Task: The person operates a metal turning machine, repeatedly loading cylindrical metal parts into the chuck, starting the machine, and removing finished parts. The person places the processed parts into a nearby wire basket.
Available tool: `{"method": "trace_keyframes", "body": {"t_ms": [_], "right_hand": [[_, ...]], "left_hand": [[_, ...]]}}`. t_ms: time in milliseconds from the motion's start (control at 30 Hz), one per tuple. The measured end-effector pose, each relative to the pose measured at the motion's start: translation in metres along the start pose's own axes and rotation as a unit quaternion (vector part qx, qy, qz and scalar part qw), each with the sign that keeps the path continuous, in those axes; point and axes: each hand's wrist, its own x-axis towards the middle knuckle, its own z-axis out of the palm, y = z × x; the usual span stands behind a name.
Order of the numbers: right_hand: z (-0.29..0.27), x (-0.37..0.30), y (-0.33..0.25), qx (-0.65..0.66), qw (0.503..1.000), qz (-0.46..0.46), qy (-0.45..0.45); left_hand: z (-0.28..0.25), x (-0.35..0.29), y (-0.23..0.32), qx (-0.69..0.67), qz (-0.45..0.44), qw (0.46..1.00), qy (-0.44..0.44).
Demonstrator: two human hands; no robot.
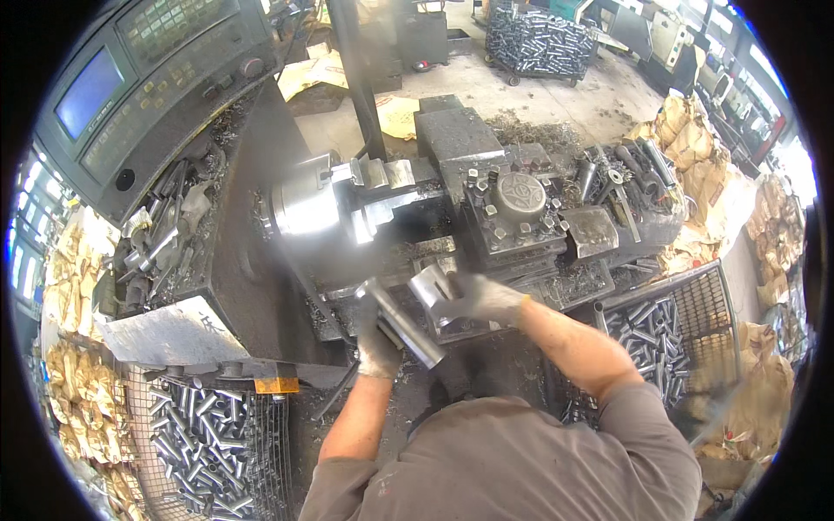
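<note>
Evidently, left fingers (369, 324) grip a slanted tube (408, 326) beside the cylinder (427, 289) in right fingers (453, 307)

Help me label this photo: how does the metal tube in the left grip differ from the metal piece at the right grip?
The metal tube looks long and slim, while the metal piece looks wider and shorter in what shows. The metal tube's lower-right end sticks out bare beyond the left grip; the metal piece's right side is partly hidden by the right grip. Both are shiny, silvery and rounded.
</note>
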Motion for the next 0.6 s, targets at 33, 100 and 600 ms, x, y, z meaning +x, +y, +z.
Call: {"method": "trace_keyframes", "body": {"t_ms": [33, 100, 600], "right_hand": [[0.003, 0.007, -0.012, -0.061, 0.993, 0.049, -0.084], [0.033, 0.018, 0.004, 0.038, 0.999, 0.030, 0.001], [-0.218, 0.166, -0.040, -0.655, 0.697, -0.251, 0.152]], "left_hand": [[0.016, 0.005, -0.005, 0.005, 0.028, 0.999, 0.017], [0.064, 0.007, -0.015, 0.057, 0.055, 0.996, 0.032], [0.035, 0.055, -0.004, 0.418, 0.141, 0.895, 0.066]]}}
